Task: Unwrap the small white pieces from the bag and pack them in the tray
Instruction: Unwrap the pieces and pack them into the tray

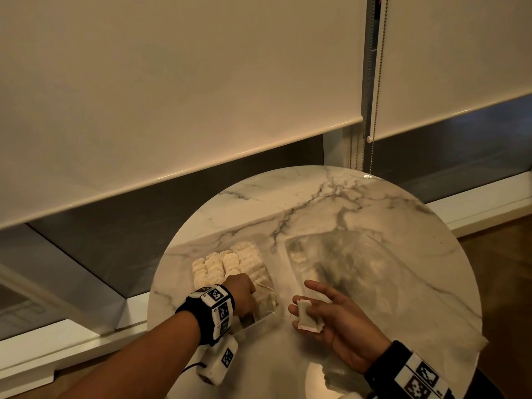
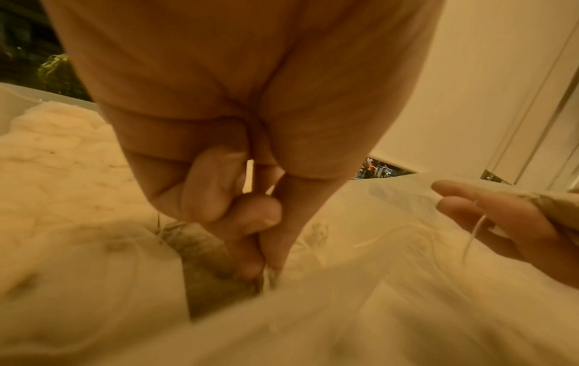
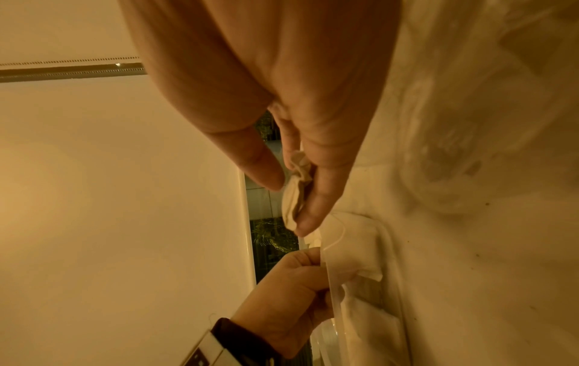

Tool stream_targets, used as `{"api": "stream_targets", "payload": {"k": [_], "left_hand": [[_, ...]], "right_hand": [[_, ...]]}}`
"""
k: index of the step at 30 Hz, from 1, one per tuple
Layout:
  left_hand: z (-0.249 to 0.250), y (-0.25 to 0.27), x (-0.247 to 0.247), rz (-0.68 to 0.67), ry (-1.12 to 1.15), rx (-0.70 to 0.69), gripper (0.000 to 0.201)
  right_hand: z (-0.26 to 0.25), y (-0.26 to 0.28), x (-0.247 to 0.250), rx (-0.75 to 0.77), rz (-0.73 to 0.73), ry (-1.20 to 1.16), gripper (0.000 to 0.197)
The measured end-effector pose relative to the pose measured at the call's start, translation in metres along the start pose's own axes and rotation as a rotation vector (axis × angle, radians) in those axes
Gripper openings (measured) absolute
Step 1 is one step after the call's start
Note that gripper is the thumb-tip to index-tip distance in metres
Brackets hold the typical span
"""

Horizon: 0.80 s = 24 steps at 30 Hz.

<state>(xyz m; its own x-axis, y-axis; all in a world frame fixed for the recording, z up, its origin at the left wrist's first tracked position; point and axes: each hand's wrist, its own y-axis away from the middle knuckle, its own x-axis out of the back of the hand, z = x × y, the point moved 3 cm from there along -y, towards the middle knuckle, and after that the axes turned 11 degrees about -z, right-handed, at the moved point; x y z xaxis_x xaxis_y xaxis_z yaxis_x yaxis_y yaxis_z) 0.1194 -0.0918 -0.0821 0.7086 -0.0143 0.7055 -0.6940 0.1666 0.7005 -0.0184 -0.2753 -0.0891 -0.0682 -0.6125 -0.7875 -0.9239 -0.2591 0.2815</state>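
Observation:
A clear tray (image 1: 259,322) on the round marble table (image 1: 331,203) holds rows of small white pieces (image 1: 230,263). My left hand (image 1: 244,295) reaches into the tray's near end with its fingers curled. In the left wrist view its thumb and forefinger (image 2: 275,247) pinch down on a piece (image 2: 269,274) among the packed ones. My right hand (image 1: 322,306) hovers just right of the tray, palm up, and pinches one small white piece (image 1: 308,316) between thumb and fingers (image 3: 313,198). The clear plastic bag (image 1: 359,272) lies flat beyond it.
Roller blinds and a bead chain (image 1: 374,110) hang behind the table. A window sill (image 1: 489,203) runs along the far side. Bare marble lies beyond the tray and the bag. Wooden floor (image 1: 506,283) shows past the table's right edge.

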Motion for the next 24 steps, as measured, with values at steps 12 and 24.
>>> {"api": "stream_targets", "payload": {"k": [12, 24], "left_hand": [[0.006, -0.001, 0.007, 0.146, 0.071, -0.038, 0.025], [0.023, 0.022, -0.006, 0.092, 0.059, -0.246, 0.021]], "right_hand": [[-0.002, 0.001, 0.001, -0.006, -0.001, 0.002, 0.046], [0.001, -0.001, 0.002, -0.016, 0.015, 0.004, 0.048]]}}
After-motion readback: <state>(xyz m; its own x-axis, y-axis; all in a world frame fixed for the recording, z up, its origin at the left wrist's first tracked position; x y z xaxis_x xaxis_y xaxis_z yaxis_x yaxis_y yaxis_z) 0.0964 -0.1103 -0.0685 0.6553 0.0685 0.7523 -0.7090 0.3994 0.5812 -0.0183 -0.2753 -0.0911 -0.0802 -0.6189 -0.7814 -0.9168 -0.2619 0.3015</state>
